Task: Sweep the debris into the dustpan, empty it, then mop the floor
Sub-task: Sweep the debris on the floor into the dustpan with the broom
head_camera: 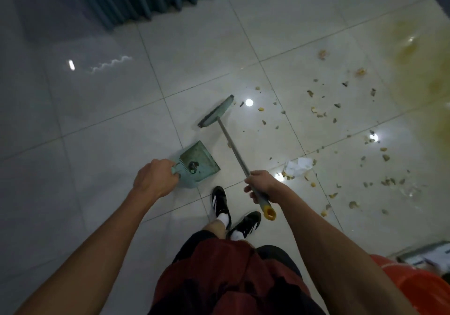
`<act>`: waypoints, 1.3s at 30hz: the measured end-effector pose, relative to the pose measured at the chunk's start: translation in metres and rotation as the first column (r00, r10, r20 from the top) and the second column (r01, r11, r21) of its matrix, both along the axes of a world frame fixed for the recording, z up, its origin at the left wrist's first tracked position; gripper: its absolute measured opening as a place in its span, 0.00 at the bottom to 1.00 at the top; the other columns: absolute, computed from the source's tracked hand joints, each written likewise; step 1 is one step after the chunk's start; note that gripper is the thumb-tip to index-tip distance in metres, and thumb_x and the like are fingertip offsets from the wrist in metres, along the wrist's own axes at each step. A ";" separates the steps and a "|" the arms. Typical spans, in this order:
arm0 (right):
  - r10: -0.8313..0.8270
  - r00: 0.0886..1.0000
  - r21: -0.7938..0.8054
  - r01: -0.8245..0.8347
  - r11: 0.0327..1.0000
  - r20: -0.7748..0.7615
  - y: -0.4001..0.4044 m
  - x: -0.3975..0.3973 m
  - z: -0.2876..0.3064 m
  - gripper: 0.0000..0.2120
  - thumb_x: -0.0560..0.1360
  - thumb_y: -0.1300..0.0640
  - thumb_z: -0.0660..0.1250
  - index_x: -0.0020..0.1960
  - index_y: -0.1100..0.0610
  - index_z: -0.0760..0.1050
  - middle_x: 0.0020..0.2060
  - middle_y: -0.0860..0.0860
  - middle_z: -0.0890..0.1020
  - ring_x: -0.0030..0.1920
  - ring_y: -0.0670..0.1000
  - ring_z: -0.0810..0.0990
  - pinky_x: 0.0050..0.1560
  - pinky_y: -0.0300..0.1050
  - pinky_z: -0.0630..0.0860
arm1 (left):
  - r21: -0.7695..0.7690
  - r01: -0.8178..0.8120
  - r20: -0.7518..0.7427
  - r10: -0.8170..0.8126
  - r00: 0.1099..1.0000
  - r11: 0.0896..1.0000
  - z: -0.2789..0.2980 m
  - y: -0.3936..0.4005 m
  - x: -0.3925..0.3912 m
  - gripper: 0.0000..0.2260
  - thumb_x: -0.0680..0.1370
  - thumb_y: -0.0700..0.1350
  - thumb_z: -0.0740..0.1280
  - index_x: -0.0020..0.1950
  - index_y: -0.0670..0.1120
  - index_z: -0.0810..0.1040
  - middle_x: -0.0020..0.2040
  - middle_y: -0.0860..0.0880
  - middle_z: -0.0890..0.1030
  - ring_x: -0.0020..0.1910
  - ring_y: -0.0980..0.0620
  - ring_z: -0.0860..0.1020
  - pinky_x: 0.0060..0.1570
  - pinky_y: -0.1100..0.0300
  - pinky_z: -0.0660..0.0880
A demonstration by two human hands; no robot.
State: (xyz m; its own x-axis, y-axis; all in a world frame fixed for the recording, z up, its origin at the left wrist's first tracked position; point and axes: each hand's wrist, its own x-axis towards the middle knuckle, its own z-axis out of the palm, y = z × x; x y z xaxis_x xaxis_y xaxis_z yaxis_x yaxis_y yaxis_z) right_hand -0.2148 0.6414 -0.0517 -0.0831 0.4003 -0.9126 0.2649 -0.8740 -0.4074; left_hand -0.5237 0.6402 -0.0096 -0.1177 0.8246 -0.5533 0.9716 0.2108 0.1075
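Rightward, debris beyond both hands

Tiled floor bears scattered debris, crumpled paper.

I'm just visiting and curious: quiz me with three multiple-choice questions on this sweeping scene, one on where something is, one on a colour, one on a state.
1. Where does most of the debris lie relative to the broom head?
A. To its right
B. To its left
C. Under the curtain

2. What colour is the cap on the broom handle's end?
A. Red
B. Yellow
C. Blue

3. What is the left hand doing?
A. Hanging empty
B. Resting flat on the floor
C. Gripping the dustpan by its handle

Answers:
1. A, the scraps are scattered over the tiles right of the broom head.
2. B, the tip below the right hand is yellow.
3. C, its fingers curl round the pale green handle.
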 end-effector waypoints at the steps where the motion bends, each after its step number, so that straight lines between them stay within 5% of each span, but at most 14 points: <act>1: 0.078 0.991 0.025 -0.081 0.996 0.108 0.005 -0.003 -0.006 0.12 0.81 0.63 0.58 0.61 0.66 0.73 0.42 0.61 0.78 0.30 0.53 0.73 0.29 0.44 0.72 | -0.002 -0.009 0.001 0.009 1.000 1.000 -0.002 0.002 -0.003 0.10 0.73 0.52 0.64 0.50 0.53 0.82 0.44 0.47 0.82 0.35 0.47 0.76 0.33 0.61 0.69; 9: 0.447 0.789 0.091 -0.527 0.845 0.420 0.041 -0.022 -0.038 0.16 0.82 0.58 0.56 0.68 0.61 0.71 0.54 0.62 0.80 0.43 0.61 0.83 0.31 0.49 0.80 | -0.037 -0.049 0.005 0.050 0.999 0.998 -0.014 0.025 -0.019 0.12 0.72 0.53 0.63 0.50 0.51 0.82 0.43 0.47 0.80 0.34 0.47 0.74 0.34 0.61 0.68; 14: 0.592 0.608 0.048 -0.718 0.694 0.528 0.051 0.003 -0.048 0.17 0.82 0.59 0.56 0.69 0.61 0.70 0.61 0.58 0.78 0.58 0.58 0.80 0.58 0.52 0.79 | -0.042 0.005 -0.018 -0.006 1.000 0.999 -0.018 0.042 0.003 0.10 0.73 0.52 0.64 0.49 0.52 0.81 0.44 0.46 0.82 0.35 0.46 0.74 0.34 0.61 0.68; 19: 0.639 0.495 -0.033 -0.775 0.631 0.590 0.050 0.050 -0.049 0.17 0.80 0.60 0.59 0.68 0.59 0.71 0.59 0.56 0.79 0.57 0.57 0.81 0.55 0.53 0.80 | -0.029 0.053 -0.045 -0.054 0.998 0.998 -0.016 0.058 0.044 0.07 0.73 0.51 0.64 0.45 0.52 0.79 0.42 0.46 0.81 0.33 0.46 0.75 0.33 0.61 0.68; 27: 0.597 0.501 -0.083 -0.719 0.690 0.626 0.021 0.139 -0.044 0.18 0.80 0.61 0.58 0.69 0.57 0.71 0.55 0.55 0.80 0.54 0.56 0.82 0.49 0.50 0.78 | 0.005 0.084 -0.005 -0.084 0.996 0.996 -0.010 0.063 0.137 0.20 0.66 0.57 0.57 0.50 0.53 0.82 0.42 0.48 0.79 0.35 0.46 0.73 0.36 0.60 0.69; 36: 0.534 0.503 -0.126 -0.637 0.761 0.680 -0.016 0.221 -0.026 0.15 0.80 0.61 0.58 0.64 0.57 0.74 0.50 0.52 0.80 0.49 0.53 0.82 0.40 0.45 0.73 | -0.007 0.246 -0.046 -0.246 0.968 0.969 -0.012 0.072 0.225 0.17 0.71 0.50 0.62 0.56 0.51 0.82 0.46 0.45 0.82 0.36 0.46 0.74 0.37 0.60 0.69; 39: 0.520 0.501 -0.148 -0.607 0.781 0.692 -0.022 0.242 -0.019 0.15 0.80 0.62 0.58 0.64 0.57 0.75 0.41 0.50 0.76 0.44 0.52 0.79 0.40 0.45 0.74 | 0.002 0.308 -0.074 -0.307 0.949 0.951 -0.009 0.079 0.246 0.16 0.72 0.47 0.63 0.58 0.51 0.82 0.46 0.45 0.83 0.37 0.45 0.78 0.35 0.60 0.70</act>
State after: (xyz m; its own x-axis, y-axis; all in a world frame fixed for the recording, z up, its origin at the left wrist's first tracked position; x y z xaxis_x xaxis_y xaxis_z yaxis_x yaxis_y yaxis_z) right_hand 0.0274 0.6193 -0.0705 0.2790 0.5852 -0.7614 0.9145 -0.4039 0.0247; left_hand -0.2773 0.7193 -0.0189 0.1037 0.8342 -0.5416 0.9943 -0.1002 0.0360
